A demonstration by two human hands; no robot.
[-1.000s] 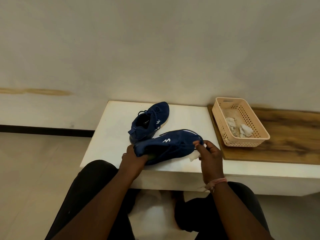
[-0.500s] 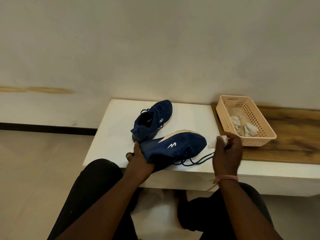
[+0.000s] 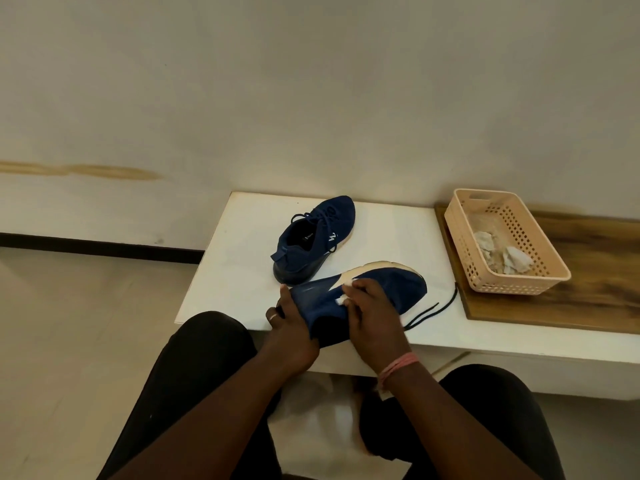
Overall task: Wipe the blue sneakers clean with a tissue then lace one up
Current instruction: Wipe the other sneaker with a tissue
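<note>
A blue sneaker (image 3: pixel 405 284) lies tilted on its side at the front edge of the white table (image 3: pixel 242 271), its pale sole facing away from me. My left hand (image 3: pixel 291 327) grips its heel end. My right hand (image 3: pixel 372 306) holds a white tissue (image 3: pixel 343 300) and presses it against the sneaker's side. A loose dark lace (image 3: pixel 433 310) trails from this shoe to the right across the table. The second blue sneaker (image 3: pixel 313 242) stands upright and laced behind it, near the table's middle.
A peach plastic basket (image 3: pixel 519 289) with crumpled used tissues (image 3: pixel 509 256) sits on a wooden board (image 3: pixel 595 299) at the right. A pale wall runs behind the table. My knees in black trousers are below the table's front edge.
My right hand, which was out to the right near the basket with the tissue, has come back onto the sneaker's side. The lace now trails further right.
</note>
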